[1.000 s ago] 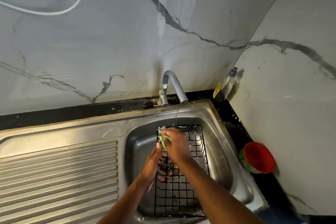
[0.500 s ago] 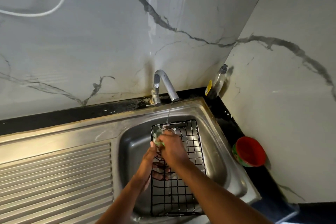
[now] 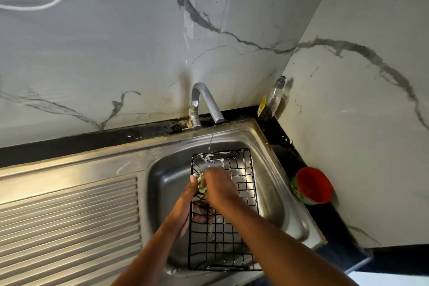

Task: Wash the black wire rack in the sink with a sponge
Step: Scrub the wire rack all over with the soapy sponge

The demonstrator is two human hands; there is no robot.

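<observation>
Looks about midway through the scrub, going by the white suds on the far rungs of the black wire rack [image 3: 222,244], lying lengthwise in the sink [image 3: 167,183] with its far end under a thin stream from the tap [image 3: 205,100]. Clenched around a green sponge [image 3: 201,185] with the right hand [image 3: 219,187], pressing it to the rack's left rim, somewhat in from the far end. Steadied on that same left side by the left hand [image 3: 185,204], fingers curled under the mesh and visible through it, thumb up beside the sponge. Little foam on the near half, so probably still to be scrubbed there, with the rinse also left. Against a second ago: sponge drawn nearer along the left rim from the far-left corner, more lather showing at the far end, left hand gripping in much the same spot, tap running as before.
</observation>
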